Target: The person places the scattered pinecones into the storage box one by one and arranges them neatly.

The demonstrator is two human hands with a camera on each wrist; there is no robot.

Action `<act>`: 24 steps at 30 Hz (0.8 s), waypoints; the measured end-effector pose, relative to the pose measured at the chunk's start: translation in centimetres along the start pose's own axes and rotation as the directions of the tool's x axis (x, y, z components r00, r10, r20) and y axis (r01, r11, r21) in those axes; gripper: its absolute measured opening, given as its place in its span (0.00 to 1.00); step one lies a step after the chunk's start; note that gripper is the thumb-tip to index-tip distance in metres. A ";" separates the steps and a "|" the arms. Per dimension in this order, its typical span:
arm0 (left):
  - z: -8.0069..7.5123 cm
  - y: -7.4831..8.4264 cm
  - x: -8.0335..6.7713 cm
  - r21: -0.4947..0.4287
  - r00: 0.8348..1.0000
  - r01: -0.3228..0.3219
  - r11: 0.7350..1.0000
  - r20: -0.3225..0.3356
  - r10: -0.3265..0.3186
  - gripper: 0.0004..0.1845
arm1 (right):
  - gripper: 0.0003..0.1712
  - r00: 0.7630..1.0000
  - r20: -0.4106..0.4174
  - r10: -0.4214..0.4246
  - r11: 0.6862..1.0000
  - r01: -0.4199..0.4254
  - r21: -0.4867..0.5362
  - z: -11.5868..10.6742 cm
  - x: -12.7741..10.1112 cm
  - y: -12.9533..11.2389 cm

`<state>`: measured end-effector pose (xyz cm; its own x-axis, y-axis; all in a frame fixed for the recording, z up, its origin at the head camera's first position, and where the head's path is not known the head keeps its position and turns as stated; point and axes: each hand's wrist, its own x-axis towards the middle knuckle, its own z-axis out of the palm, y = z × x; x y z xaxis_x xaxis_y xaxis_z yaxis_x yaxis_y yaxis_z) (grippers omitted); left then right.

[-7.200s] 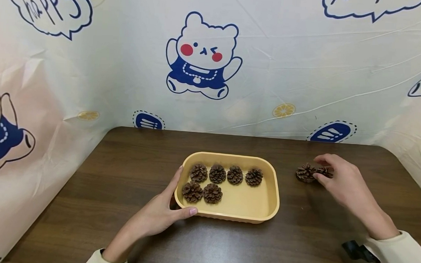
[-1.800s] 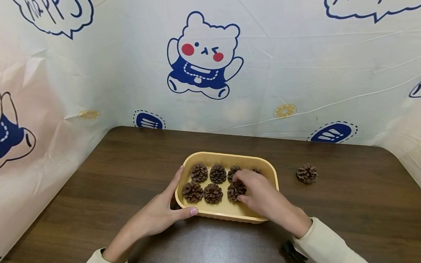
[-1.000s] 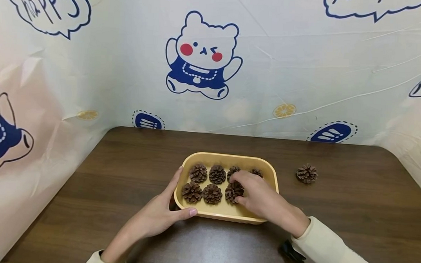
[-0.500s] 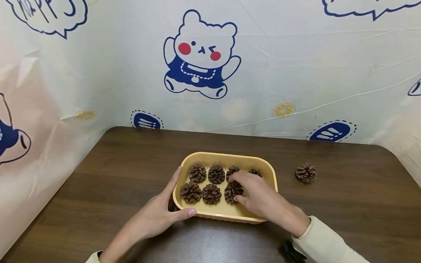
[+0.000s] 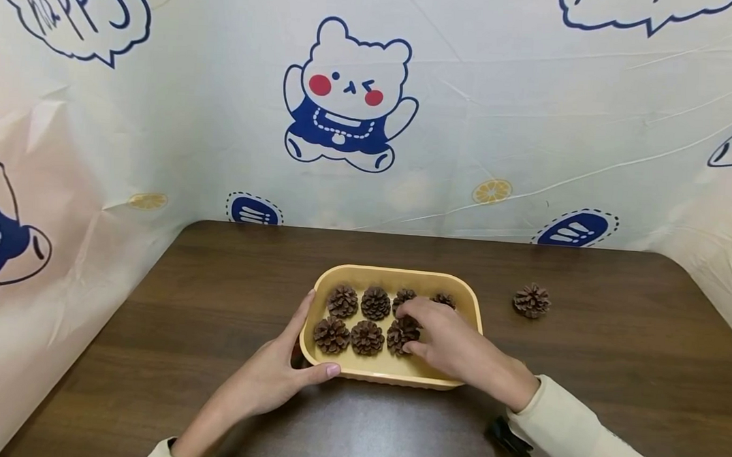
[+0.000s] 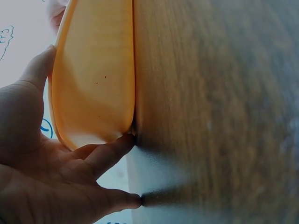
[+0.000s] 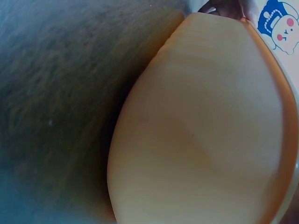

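Note:
A yellow rectangular tray [image 5: 397,364] stands on the table with several brown pine cones inside in two rows. My left hand [image 5: 274,374] grips the tray's near left corner, its thumb along the front rim and its fingers against the left end. In the left wrist view the fingers [image 6: 110,156] brace the outer wall from below. Inside the tray, my right hand [image 5: 453,338] pinches a pine cone [image 5: 401,337] at the right end of the front row, beside another pine cone [image 5: 367,337]. The right hand partly covers the back row's right cones and hides the tray's right part.
A single pine cone [image 5: 531,301] lies on the dark wooden table [image 5: 581,360] to the right of the tray. A printed sheet [image 5: 444,123] with cartoon bears rises behind the table's far edge and along both sides.
My right hand has brought a pine cone from the table on the right into the tray's front row, then shifted it slightly left. The left hand has kept its hold on the tray.

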<state>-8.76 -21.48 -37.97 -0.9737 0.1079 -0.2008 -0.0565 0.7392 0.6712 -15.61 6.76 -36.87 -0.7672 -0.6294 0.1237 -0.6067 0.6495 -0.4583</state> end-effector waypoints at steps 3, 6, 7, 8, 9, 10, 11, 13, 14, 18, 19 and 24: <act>0.0 0.0 -0.1 0.002 1.000 -0.003 1.000 -0.003 0.003 0.63 | 0.28 1.000 0.016 0.011 1.000 -0.011 0.011 -0.3 -0.1 0.1; -0.1 0.1 -0.1 0.005 1.000 -0.003 1.000 -0.003 0.003 0.63 | 0.29 1.000 0.001 0.005 1.000 -0.005 0.018 -0.8 -0.4 0.3; 0.0 0.0 -0.1 0.005 1.000 -0.003 1.000 -0.002 0.003 0.63 | 0.28 1.000 -0.014 -0.003 1.000 0.003 0.022 -1.0 -0.6 0.5; 0.0 0.0 -0.1 0.004 1.000 -0.003 1.000 -0.001 0.003 0.63 | 0.27 0.999 -0.032 -0.008 1.000 0.008 0.022 -1.3 -0.8 0.7; 0.0 0.0 -0.1 0.005 1.000 -0.006 1.000 0.000 0.006 0.64 | 0.26 0.998 -0.056 -0.018 1.000 0.020 0.020 -1.5 -0.9 0.9; 0.0 0.0 -0.1 0.006 1.000 -0.005 1.000 0.000 0.005 0.64 | 0.26 0.996 -0.081 -0.027 0.999 0.029 0.021 -1.8 -1.1 1.0; 0.0 0.0 -0.1 0.006 1.000 -0.005 1.000 0.001 0.005 0.64 | 0.25 0.994 -0.107 -0.033 0.999 0.036 0.023 -2.1 -1.3 1.3; -0.1 0.0 -0.2 0.008 1.000 -0.009 1.000 0.003 0.009 0.64 | 0.24 0.988 -0.151 -0.040 0.999 0.044 0.026 -2.7 -1.8 1.7; -0.1 0.1 -0.2 0.009 1.000 -0.011 1.000 0.004 0.011 0.64 | 0.24 0.985 -0.169 -0.039 0.999 0.044 0.024 -3.0 -2.0 2.0; -0.1 0.1 -0.2 0.013 1.000 -0.017 1.000 0.009 0.017 0.65 | 0.22 0.977 -0.213 -0.019 0.999 0.026 0.030 -4.2 -2.9 3.1; -0.1 0.1 -0.2 0.012 1.000 -0.018 1.000 0.010 0.018 0.65 | 0.22 0.975 -0.220 -0.015 0.999 0.022 0.028 -4.6 -3.1 3.3; -0.1 0.1 -0.2 0.007 1.000 -0.012 1.000 0.009 0.012 0.65 | 0.21 0.967 -0.255 0.010 1.000 -0.008 0.006 -5.7 -3.9 4.6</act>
<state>-8.60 -21.44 -37.80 -0.9723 0.1226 -0.1988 -0.0431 0.7424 0.6685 -16.59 14.68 -34.44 -0.8008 -0.4936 0.3393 -0.5989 0.6521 -0.4649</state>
